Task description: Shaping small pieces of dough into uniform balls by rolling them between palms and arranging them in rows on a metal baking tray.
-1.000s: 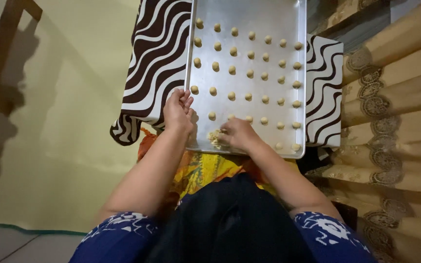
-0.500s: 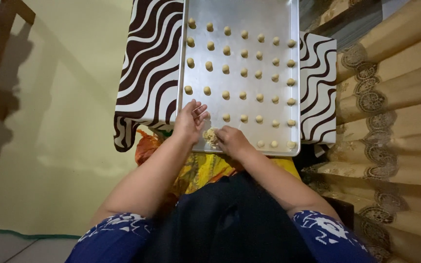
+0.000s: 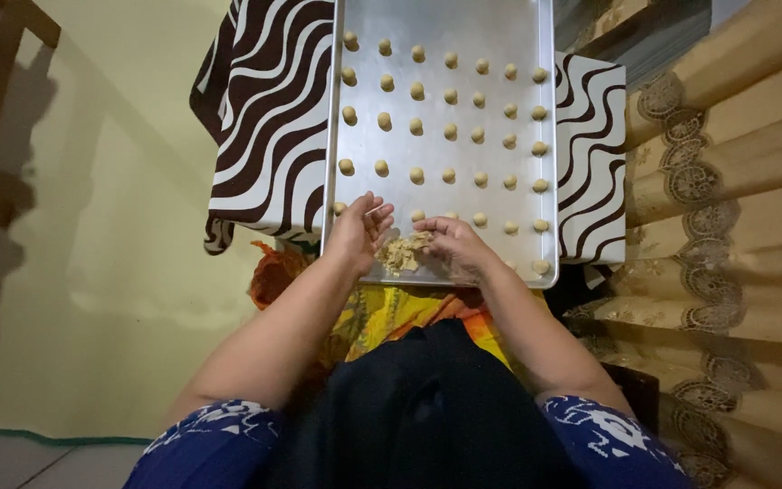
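- Left hand (image 3: 359,234), fingers loose and empty, rests at the metal tray (image 3: 518,27) near edge.
- Right hand (image 3: 452,246) pinches the dough lump (image 3: 403,254).
- Dough balls (image 3: 417,91) fill rows; bare tray remains beside the lump.

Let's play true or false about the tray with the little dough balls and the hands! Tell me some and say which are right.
1. The metal tray holds small dough balls set in rows. True.
2. The tray sits on a plain red cloth. False: the cloth has brown and white wavy stripes.
3. A loose lump of dough lies at the tray's near edge, between the two hands. True.
4. The left hand is holding a spoon. False: no spoon shows; its fingers are bare and spread beside the lump.
5. The right hand rests far away on the curtain. False: it is on the tray, right against the lump.
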